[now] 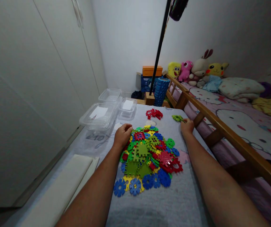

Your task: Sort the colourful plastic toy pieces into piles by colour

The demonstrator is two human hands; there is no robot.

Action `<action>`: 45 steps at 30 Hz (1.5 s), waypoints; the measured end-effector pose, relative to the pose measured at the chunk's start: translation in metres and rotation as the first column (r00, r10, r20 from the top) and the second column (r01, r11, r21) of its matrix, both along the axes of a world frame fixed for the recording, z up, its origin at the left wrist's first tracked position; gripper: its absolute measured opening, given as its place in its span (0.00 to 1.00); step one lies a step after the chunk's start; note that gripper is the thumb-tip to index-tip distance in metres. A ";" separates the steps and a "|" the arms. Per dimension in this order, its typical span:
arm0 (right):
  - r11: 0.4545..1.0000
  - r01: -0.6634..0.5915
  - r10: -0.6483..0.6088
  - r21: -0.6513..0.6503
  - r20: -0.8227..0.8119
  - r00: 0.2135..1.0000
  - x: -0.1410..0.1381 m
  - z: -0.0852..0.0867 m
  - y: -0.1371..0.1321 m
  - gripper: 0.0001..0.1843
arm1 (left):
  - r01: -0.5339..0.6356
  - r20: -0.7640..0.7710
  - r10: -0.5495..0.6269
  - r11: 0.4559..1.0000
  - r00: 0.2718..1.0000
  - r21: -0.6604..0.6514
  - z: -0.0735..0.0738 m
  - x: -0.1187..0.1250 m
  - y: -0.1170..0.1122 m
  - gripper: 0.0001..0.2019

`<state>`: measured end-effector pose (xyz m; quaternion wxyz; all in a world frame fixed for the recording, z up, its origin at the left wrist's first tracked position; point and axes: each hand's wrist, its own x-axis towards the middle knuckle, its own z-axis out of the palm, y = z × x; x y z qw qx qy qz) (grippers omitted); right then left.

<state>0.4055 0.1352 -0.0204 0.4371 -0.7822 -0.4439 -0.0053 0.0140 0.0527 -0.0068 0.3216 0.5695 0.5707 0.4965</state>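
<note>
A heap of flat plastic interlocking pieces (149, 157) in red, green, blue and yellow lies on a grey cloth (154, 201). My left hand (122, 135) rests curled at the heap's far left edge, fingers closed over pieces there. My right hand (187, 126) reaches past the heap to the right, fingers pinched at a small group of green pieces (177, 118). A small group of red pieces (154, 113) lies further back, with a pale piece (150, 123) just in front of it.
Three clear plastic tubs (100, 116) stand at the back left beside a white wardrobe (31, 78). A wooden bed rail (222, 129) runs along the right, with plush toys (197, 71) behind. A black pole (159, 47) and blue roller (161, 91) stand at the far end.
</note>
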 end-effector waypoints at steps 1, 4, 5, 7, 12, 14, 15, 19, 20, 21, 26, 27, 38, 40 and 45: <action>1.000 -0.007 0.007 -0.006 0.017 1.000 -0.003 -0.001 -0.002 0.17 | 0.000 0.006 0.000 1.000 1.000 -0.003 0.000 0.000 0.000 0.14; 0.999 -0.046 0.048 -0.027 0.078 0.996 -0.010 -0.001 -0.008 0.22 | 0.002 0.015 -0.002 1.000 1.000 -0.011 -0.001 0.000 0.000 0.14; 0.997 -0.063 0.066 -0.040 0.099 0.993 -0.013 -0.001 -0.010 0.22 | 0.002 0.015 -0.002 1.000 1.000 -0.012 -0.001 0.000 0.000 0.13; 0.992 -0.088 0.099 -0.086 0.130 0.987 -0.018 0.001 -0.014 0.23 | 0.001 0.009 -0.001 1.000 1.000 -0.011 -0.002 0.000 0.000 0.13; 0.977 -0.098 0.131 -0.188 0.170 0.977 -0.025 0.004 -0.018 0.23 | 0.003 0.015 -0.003 1.000 1.000 -0.011 -0.002 0.000 0.000 0.13; 0.978 -0.124 0.154 -0.167 0.180 0.972 -0.025 0.003 -0.018 0.24 | 0.005 0.024 -0.005 1.000 1.000 -0.012 -0.003 0.000 0.001 0.13; 0.979 -0.139 0.165 -0.147 0.183 0.969 -0.025 0.002 -0.017 0.24 | 0.006 0.026 -0.006 1.000 1.000 -0.012 -0.003 0.000 0.001 0.13; 0.987 -0.144 0.156 -0.077 0.188 0.970 -0.022 -0.002 -0.016 0.24 | 0.005 0.017 -0.005 1.000 1.000 -0.011 -0.004 0.000 0.001 0.13; 0.988 -0.138 0.150 -0.075 0.193 0.970 -0.022 -0.002 -0.016 0.23 | 0.004 0.015 -0.003 1.000 1.000 -0.011 -0.005 0.000 0.002 0.13; 0.988 -0.134 0.148 -0.080 0.202 0.968 -0.021 -0.002 -0.017 0.23 | 0.002 0.013 -0.002 1.000 1.000 -0.011 -0.005 0.000 0.002 0.13; 0.985 -0.142 0.160 -0.095 0.228 0.961 -0.026 0.006 -0.021 0.22 | 0.000 0.003 0.000 1.000 1.000 -0.017 -0.006 0.000 0.002 0.14; 0.983 -0.168 0.182 -0.079 0.233 0.955 -0.028 0.011 -0.022 0.21 | 0.001 0.003 -0.001 1.000 1.000 -0.016 -0.006 -0.001 0.002 0.14; 0.500 -0.811 0.866 -0.303 0.176 0.468 -0.125 0.043 -0.041 0.17 | 0.007 0.006 -0.007 1.000 1.000 -0.020 -0.004 0.000 0.001 0.13; 0.481 -0.811 0.876 -0.333 0.214 0.432 -0.138 0.041 -0.045 0.19 | 0.005 -0.008 -0.005 1.000 1.000 -0.017 -0.003 0.000 0.001 0.13; 0.490 -0.778 0.870 -0.393 0.272 0.411 -0.150 0.037 -0.047 0.11 | 0.003 -0.036 -0.003 1.000 0.999 -0.017 -0.002 0.000 0.001 0.13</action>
